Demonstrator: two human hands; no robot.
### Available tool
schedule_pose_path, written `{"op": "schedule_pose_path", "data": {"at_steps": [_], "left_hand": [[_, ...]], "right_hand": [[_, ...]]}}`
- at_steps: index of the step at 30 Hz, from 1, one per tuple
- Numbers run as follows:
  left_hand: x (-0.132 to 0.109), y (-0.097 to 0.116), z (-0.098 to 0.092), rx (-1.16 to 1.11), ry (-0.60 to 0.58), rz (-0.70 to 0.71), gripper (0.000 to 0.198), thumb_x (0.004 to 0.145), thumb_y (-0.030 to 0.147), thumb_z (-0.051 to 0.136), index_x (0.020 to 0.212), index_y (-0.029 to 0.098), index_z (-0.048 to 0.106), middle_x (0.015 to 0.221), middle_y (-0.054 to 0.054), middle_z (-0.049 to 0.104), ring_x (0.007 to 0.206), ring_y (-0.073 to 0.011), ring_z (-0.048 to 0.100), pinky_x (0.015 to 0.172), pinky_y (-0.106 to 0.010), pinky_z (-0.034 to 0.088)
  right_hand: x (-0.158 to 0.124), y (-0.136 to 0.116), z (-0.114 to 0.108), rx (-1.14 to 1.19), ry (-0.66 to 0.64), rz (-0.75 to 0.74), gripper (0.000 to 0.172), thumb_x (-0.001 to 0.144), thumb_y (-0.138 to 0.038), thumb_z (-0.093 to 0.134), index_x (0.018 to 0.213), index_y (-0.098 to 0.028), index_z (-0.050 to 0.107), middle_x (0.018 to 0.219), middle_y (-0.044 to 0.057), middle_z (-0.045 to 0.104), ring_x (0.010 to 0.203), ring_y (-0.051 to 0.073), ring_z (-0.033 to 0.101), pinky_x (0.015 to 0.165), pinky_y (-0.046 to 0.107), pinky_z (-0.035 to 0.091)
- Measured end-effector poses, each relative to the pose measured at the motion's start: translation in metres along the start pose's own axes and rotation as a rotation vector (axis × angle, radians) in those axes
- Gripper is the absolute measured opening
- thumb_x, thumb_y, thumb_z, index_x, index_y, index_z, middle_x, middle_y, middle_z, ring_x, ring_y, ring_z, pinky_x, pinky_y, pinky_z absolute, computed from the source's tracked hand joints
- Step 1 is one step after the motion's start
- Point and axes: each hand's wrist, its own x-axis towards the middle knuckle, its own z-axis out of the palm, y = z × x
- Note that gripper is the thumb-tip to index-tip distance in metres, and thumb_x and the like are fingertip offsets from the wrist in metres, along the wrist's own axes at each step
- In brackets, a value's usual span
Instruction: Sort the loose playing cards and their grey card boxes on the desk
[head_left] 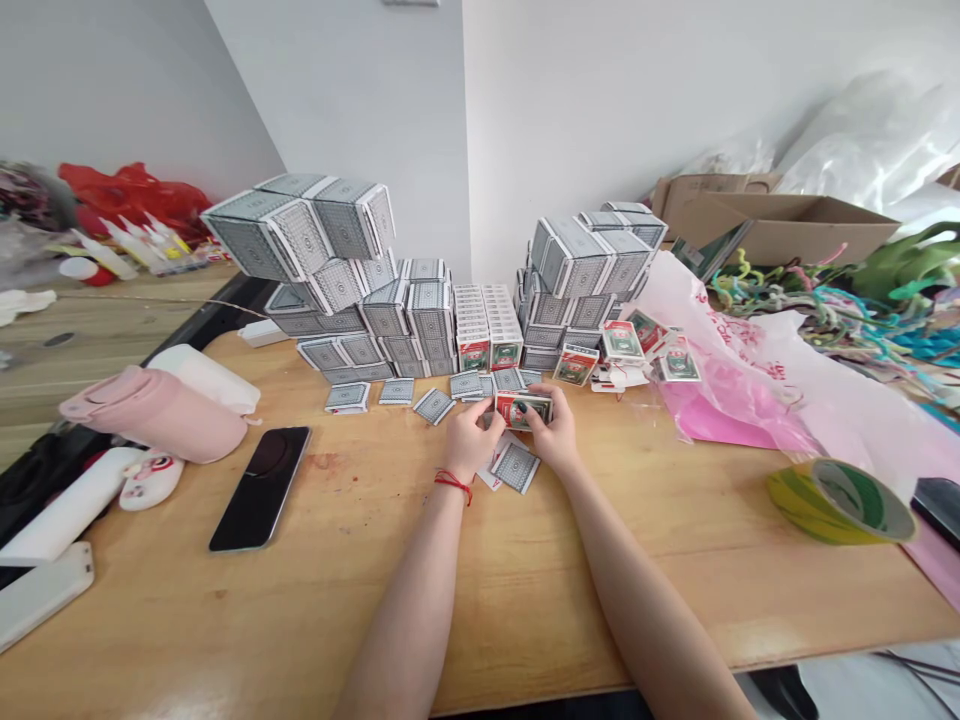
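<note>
Grasping a red box (511, 409), left grip (474, 437) and right grip (556, 430) could dent it through uneven pressure; slackening could drop it onto cards (519, 468) just below both grips.

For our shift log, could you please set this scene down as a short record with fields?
Left grip: on the left end of a red-and-green card pack
Right grip: on the pack's right end, thumb across its front
Beneath hands: patterned card piece on the table
Behind: left stack and right stack of grey-patterned packs
Left side: phone, pink bottle
Right side: tape roll
</note>
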Motion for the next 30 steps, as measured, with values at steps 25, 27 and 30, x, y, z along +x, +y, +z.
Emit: {"op": "schedule_pose_path", "data": {"at_steps": [25, 27, 30], "left_hand": [[-0.0006, 0.0019, 0.0038, 0.01, 0.129, 0.0, 0.034, 0.074, 0.027, 0.053, 0.104, 0.016, 0.065, 0.061, 0.001, 0.056, 0.051, -0.0076, 0.04, 0.052, -0.019, 0.033], [-0.0002, 0.0017, 0.0042, 0.022, 0.13, -0.002, 0.032, 0.074, 0.026, 0.054, 0.102, 0.017, 0.065, 0.064, 0.001, 0.059, 0.052, -0.0076, 0.041, 0.053, -0.019, 0.034], [0.0008, 0.0005, 0.0036, 0.05, 0.125, 0.008, 0.03, 0.075, 0.025, 0.052, 0.1, 0.018, 0.067, 0.064, 0.0, 0.059, 0.052, -0.0075, 0.042, 0.054, -0.019, 0.034]], "right_hand": [[-0.0049, -0.0063, 0.0036, -0.329, -0.044, -0.331, 0.021, 0.078, -0.022, 0.051, 0.099, -0.023, 0.052, 0.09, 0.006, 0.06, 0.086, 0.021, 0.057, 0.075, 0.035, 0.047], [-0.0046, -0.0065, 0.0033, -0.332, -0.042, -0.335, 0.021, 0.078, -0.022, 0.051, 0.098, -0.022, 0.051, 0.09, 0.006, 0.06, 0.085, 0.021, 0.057, 0.074, 0.035, 0.047], [-0.0042, -0.0085, 0.0032, -0.352, -0.051, -0.362, 0.02, 0.078, -0.021, 0.05, 0.098, -0.022, 0.051, 0.09, 0.006, 0.059, 0.086, 0.021, 0.056, 0.075, 0.035, 0.047]]}}
